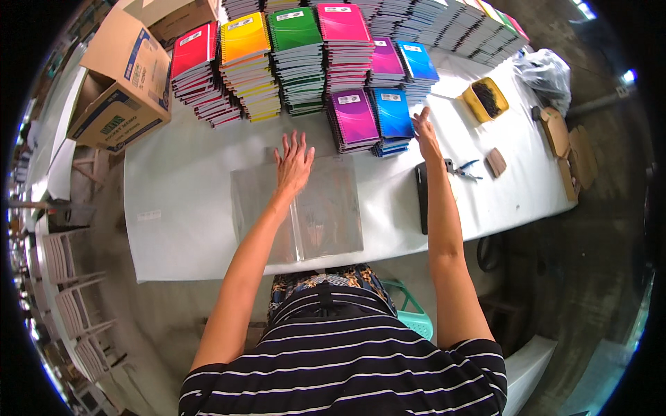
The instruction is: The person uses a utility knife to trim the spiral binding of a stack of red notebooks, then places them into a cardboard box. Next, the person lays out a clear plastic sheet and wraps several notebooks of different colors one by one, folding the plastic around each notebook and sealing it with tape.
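My left hand (295, 165) lies with spread fingers over the top edge of clear plastic sheets (329, 208), which are spread flat on the table in front of me. My right hand (427, 133) reaches forward beside a short stack of blue spiral notebooks (393, 114). Its fingers are stretched out, and the thumb side is nearest the stack; I cannot tell whether it touches. Just left of that stack stand purple spiral notebooks (355, 114). Beneath my right forearm, a flat black object (422, 201) is partly hidden.
Behind are tall stacks of red (194, 52), yellow (245, 38), green (295, 31) and pink notebooks (345, 26). An open cardboard box (132, 97) stands left. To the right are a yellow tub (479, 111) of black pieces, blue-handled pliers (468, 173), a brown block (496, 163) and a plastic bag (544, 76).
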The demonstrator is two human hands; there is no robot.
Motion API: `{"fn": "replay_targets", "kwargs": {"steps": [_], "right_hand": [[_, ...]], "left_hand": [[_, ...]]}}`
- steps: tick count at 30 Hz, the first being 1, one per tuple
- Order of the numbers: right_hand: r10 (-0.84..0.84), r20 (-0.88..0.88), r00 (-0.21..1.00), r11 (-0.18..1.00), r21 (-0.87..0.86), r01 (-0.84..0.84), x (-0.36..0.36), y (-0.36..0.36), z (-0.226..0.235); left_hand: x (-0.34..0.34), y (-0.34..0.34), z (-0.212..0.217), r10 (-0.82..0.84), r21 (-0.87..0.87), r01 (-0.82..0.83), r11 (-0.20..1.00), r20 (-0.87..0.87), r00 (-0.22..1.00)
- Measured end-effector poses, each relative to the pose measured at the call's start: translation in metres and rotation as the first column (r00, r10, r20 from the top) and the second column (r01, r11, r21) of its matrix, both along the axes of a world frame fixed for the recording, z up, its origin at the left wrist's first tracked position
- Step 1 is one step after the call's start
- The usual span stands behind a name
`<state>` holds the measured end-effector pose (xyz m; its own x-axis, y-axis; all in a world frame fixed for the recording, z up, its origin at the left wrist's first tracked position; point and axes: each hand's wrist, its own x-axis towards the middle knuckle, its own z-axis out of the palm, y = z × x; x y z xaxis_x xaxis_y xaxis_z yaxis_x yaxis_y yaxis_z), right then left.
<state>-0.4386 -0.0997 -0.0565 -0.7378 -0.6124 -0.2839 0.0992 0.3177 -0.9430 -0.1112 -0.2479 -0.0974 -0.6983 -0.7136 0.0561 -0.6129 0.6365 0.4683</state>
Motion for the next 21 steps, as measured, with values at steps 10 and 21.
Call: {"fn": "replay_targets", "kwargs": {"steps": [10,21], "right_hand": [[0.051,0.357,0.933,0.996,-0.089,-0.02,-0.007,-0.017,-0.03],[0.036,0.369,0.929,0.996,-0.094,-0.002,-0.013,0.0,-0.022]], "left_hand": [[0.038,0.055,-0.03,-0.015,-0.246,0.015,0.969,0.002,1.0],[-0.056,0.01,0.081,0.339,0.965,0.055,0.255,-0.143,0.93]]}}
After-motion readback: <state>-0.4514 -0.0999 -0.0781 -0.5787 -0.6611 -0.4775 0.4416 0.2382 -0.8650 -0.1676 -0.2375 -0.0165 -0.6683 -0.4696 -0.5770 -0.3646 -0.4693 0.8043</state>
